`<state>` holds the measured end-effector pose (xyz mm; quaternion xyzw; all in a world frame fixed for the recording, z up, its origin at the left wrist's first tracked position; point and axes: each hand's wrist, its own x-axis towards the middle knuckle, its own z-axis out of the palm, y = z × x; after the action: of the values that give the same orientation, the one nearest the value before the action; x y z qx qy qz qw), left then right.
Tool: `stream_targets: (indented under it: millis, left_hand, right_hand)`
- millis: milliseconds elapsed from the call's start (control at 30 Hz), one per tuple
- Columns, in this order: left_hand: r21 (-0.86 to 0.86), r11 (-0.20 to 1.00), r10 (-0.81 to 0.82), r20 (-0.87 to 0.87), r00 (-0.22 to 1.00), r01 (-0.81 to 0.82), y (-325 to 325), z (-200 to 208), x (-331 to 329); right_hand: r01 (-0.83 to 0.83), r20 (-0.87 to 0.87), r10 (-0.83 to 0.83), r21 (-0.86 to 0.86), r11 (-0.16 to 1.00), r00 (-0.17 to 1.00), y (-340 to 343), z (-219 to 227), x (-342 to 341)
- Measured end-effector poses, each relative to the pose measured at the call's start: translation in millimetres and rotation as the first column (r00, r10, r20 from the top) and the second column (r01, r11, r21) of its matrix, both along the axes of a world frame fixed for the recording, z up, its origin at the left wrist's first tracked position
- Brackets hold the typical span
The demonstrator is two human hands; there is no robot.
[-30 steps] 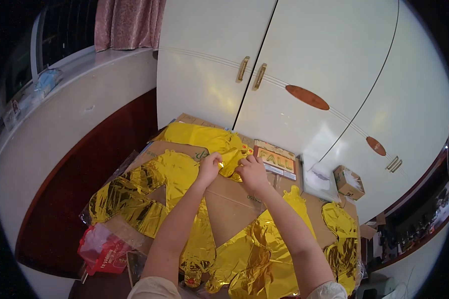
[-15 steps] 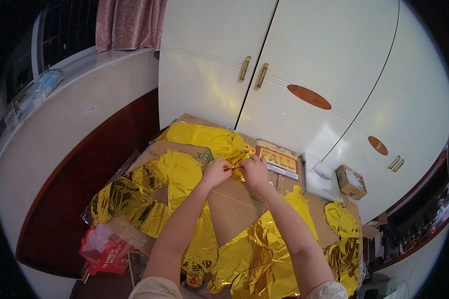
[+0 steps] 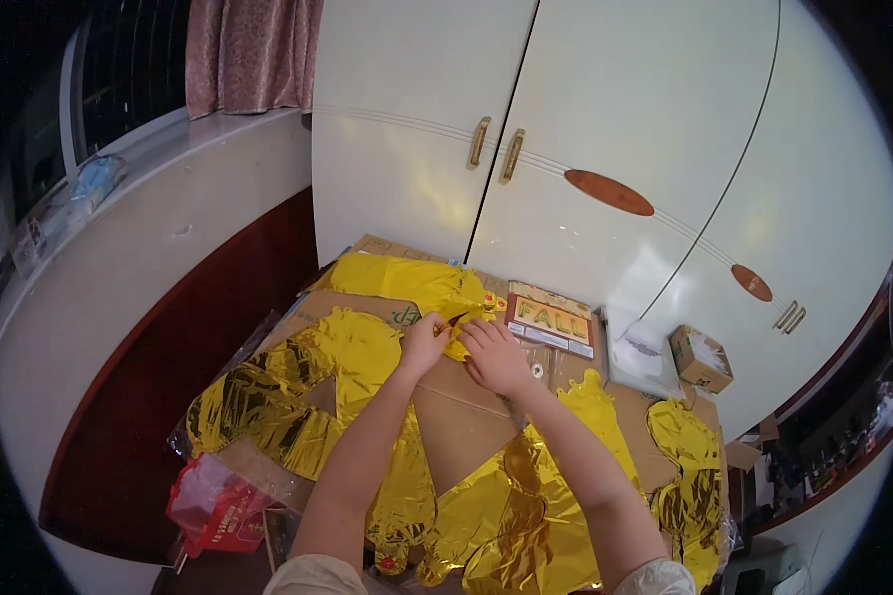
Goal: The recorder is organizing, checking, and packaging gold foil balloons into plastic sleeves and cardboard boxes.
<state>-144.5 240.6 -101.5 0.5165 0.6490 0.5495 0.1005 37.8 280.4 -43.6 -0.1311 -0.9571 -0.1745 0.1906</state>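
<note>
Gold foil balloon [image 3: 422, 283] lay flat on cardboard sheet [image 3: 466, 416], by white cupboard doors [image 3: 526, 129]. We pinched its small tab between left hand [image 3: 425, 342] and right hand [image 3: 494, 355], fingers closed tight. Step judged: working valve end. Next move called for steady, gentle pull, no tearing.

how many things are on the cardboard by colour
gold foil balloons: 5, as far as the crumpled shapes can be told apart
red plastic packet: 1
orange-red flat packet: 1
brown small box: 1
white bag: 1
total: 9
The left hand and right hand pinch one gold balloon's end.
</note>
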Motion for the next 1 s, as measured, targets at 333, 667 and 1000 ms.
stream_targets:
  millis: [333, 667, 1000]
  left_hand:
    - [0.012, 1.0, -0.002, 0.083, 0.997, 0.001, -2.9, 5.1, -0.9]
    - [0.056, 0.997, 0.042, 0.129, 0.991, -0.05, 4.1, 6.3, 0.9]
    - [0.404, 0.857, 0.423, -0.196, 0.885, -0.321, -17.9, 183.0, -107.4]
  right_hand:
    - [0.163, 0.059, -0.161, -0.023, 0.986, 0.985, -5.8, 6.8, -9.1]
    - [0.278, 0.061, -0.276, -0.386, 0.88, 0.959, 22.1, -38.0, -26.6]
    - [0.316, 0.083, -0.319, -0.504, 0.804, 0.944, 17.5, -43.3, -26.5]
